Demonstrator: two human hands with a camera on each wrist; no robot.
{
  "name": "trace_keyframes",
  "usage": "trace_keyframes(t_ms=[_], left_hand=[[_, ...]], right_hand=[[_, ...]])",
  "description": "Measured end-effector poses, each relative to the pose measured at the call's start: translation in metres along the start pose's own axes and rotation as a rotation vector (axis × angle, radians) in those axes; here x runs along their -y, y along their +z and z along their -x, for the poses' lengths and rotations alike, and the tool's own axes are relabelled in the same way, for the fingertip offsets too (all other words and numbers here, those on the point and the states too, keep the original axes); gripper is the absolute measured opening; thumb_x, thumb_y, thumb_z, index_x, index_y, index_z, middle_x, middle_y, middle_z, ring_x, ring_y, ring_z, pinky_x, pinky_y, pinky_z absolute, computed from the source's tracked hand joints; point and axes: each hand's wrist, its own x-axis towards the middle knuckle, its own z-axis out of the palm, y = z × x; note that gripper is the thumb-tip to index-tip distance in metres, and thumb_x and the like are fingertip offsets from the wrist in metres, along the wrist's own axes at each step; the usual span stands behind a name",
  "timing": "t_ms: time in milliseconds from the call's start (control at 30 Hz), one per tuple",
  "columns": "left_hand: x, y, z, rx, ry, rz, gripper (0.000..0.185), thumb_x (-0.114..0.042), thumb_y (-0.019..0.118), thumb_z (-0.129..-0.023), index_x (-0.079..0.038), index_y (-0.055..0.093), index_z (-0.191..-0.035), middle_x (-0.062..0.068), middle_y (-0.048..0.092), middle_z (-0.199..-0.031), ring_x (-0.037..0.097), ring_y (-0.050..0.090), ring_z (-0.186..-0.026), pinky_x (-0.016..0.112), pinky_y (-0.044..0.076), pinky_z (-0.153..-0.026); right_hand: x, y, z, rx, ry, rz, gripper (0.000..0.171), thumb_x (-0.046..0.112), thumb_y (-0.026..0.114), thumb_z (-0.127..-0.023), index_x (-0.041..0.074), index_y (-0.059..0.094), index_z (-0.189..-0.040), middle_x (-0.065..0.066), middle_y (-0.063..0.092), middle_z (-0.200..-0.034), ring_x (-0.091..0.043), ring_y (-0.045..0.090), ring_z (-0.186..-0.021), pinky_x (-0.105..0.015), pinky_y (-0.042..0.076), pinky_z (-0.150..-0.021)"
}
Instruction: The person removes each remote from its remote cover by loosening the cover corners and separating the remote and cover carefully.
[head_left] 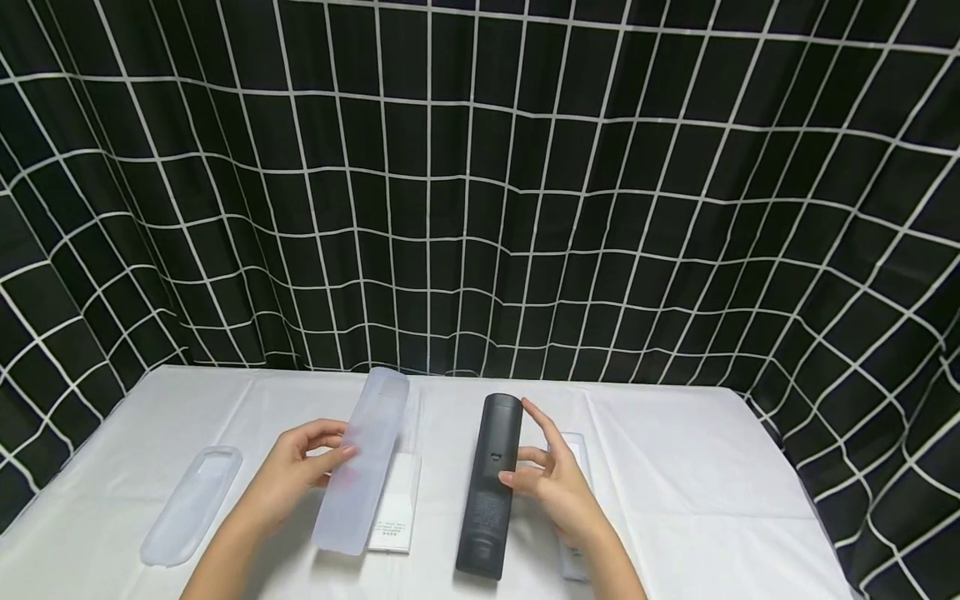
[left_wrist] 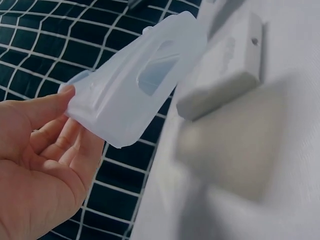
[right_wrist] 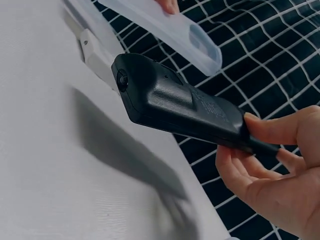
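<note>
While both hands are raised above the white bench (head_left: 675,467), each holds one long thing, and the two lie nearly parallel, side by side with a gap between them. In its grip the left hand (head_left: 288,471) pinches the clear sleeve (head_left: 362,460), thumb on one face and fingers on the other, at about the middle of its length. The sleeve's long axis runs away from the person, far end tilted up and slightly to the right. In the left wrist view the sleeve (left_wrist: 137,80) shows a cut-out window in its face.

The right hand (head_left: 558,487) holds the black remote (head_left: 491,487) with curled fingers along its right edge, forefinger stretched toward the far end. The remote also points away from the person, its near end low over the bench. The sleeve lies to the remote's left, so the left hand is nearer to it.

On the bench lie a white remote (head_left: 393,504) under the sleeve, a second clear sleeve (head_left: 192,504) at the far left, and another white thing partly hidden behind the right hand.
</note>
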Motion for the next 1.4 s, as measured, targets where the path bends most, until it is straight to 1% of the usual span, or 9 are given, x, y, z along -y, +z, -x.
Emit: trace_keyframes(t_ms=[167, 367, 533, 733, 867, 1000, 1200, 1300, 1400], left_hand=[[0.008, -0.009, 0.004, -0.028, -0.034, -0.001, 0.041, -0.005, 0.07, -0.098, 0.013, 0.058, -0.133, 0.001, 0.069, -0.1, 0.008, 0.065, -0.078, 0.027, 0.059, -0.07], [0.018, -0.018, 0.008, -0.053, -0.067, -0.02, 0.042, -0.005, 0.07, -0.098, 0.014, 0.058, -0.134, 0.0, 0.07, -0.1, 0.008, 0.065, -0.079, 0.027, 0.059, -0.069], [0.026, -0.026, 0.011, -0.048, -0.096, -0.04, 0.042, -0.007, 0.069, -0.1, 0.013, 0.057, -0.134, 0.0, 0.072, -0.103, 0.008, 0.065, -0.08, 0.028, 0.059, -0.07], [0.031, -0.033, 0.015, -0.034, -0.117, -0.033, 0.044, -0.007, 0.068, -0.1, 0.015, 0.054, -0.137, -0.002, 0.071, -0.1, 0.007, 0.065, -0.08, 0.027, 0.059, -0.069], [0.035, -0.039, 0.016, -0.045, -0.125, -0.046, 0.045, -0.008, 0.067, -0.101, 0.015, 0.054, -0.137, -0.005, 0.071, -0.099, 0.006, 0.063, -0.079, 0.026, 0.058, -0.068], [0.039, -0.044, 0.018, -0.055, -0.147, -0.049, 0.045, -0.007, 0.067, -0.101, 0.015, 0.053, -0.138, -0.008, 0.07, -0.098, 0.006, 0.062, -0.078, 0.025, 0.057, -0.066], [0.046, -0.052, 0.023, -0.032, -0.174, -0.015, 0.043, -0.008, 0.066, -0.102, 0.015, 0.053, -0.136, -0.009, 0.072, -0.096, 0.006, 0.065, -0.078, 0.025, 0.059, -0.067], [0.049, -0.056, 0.025, -0.008, -0.164, 0.007, 0.041, -0.007, 0.066, -0.102, 0.015, 0.054, -0.134, -0.009, 0.072, -0.095, 0.007, 0.067, -0.078, 0.026, 0.061, -0.068], [0.051, -0.061, 0.026, 0.016, -0.156, 0.0, 0.042, -0.008, 0.064, -0.103, 0.017, 0.052, -0.135, -0.01, 0.072, -0.097, 0.007, 0.068, -0.08, 0.026, 0.062, -0.069]], right_hand=[[-0.005, 0.002, -0.001, 0.027, 0.009, 0.016, 0.105, -0.008, 0.071, -0.084, 0.019, 0.016, -0.17, -0.017, 0.073, -0.112, -0.021, 0.077, -0.089, -0.036, 0.061, -0.086], [-0.01, 0.004, -0.002, 0.013, 0.03, 0.049, 0.104, -0.008, 0.072, -0.083, 0.016, 0.019, -0.169, -0.021, 0.072, -0.114, -0.024, 0.077, -0.09, -0.039, 0.062, -0.087], [-0.013, 0.006, -0.004, 0.013, 0.046, 0.033, 0.103, -0.009, 0.071, -0.083, 0.016, 0.02, -0.169, -0.021, 0.071, -0.113, -0.023, 0.076, -0.089, -0.037, 0.062, -0.084], [-0.017, 0.007, -0.004, 0.039, 0.05, 0.017, 0.103, -0.01, 0.07, -0.083, 0.012, 0.018, -0.169, -0.021, 0.072, -0.112, -0.022, 0.075, -0.086, -0.037, 0.064, -0.082], [-0.019, 0.008, -0.004, 0.037, 0.063, 0.029, 0.102, -0.01, 0.07, -0.082, 0.012, 0.02, -0.169, -0.022, 0.072, -0.113, -0.022, 0.074, -0.085, -0.035, 0.063, -0.08], [-0.021, 0.009, -0.004, 0.027, 0.084, 0.058, 0.102, -0.01, 0.07, -0.081, 0.011, 0.022, -0.168, -0.023, 0.072, -0.115, -0.021, 0.073, -0.085, -0.033, 0.061, -0.077], [-0.024, 0.009, -0.005, 0.01, 0.101, 0.082, 0.101, -0.01, 0.07, -0.081, 0.01, 0.023, -0.168, -0.024, 0.072, -0.117, -0.022, 0.074, -0.085, -0.033, 0.061, -0.075], [-0.025, 0.009, -0.005, 0.013, 0.105, 0.087, 0.1, -0.011, 0.07, -0.081, 0.008, 0.022, -0.167, -0.024, 0.072, -0.117, -0.022, 0.074, -0.085, -0.035, 0.063, -0.076], [-0.026, 0.008, -0.005, 0.023, 0.108, 0.088, 0.1, -0.011, 0.07, -0.082, 0.006, 0.022, -0.167, -0.023, 0.072, -0.115, -0.022, 0.075, -0.085, -0.036, 0.064, -0.077]])
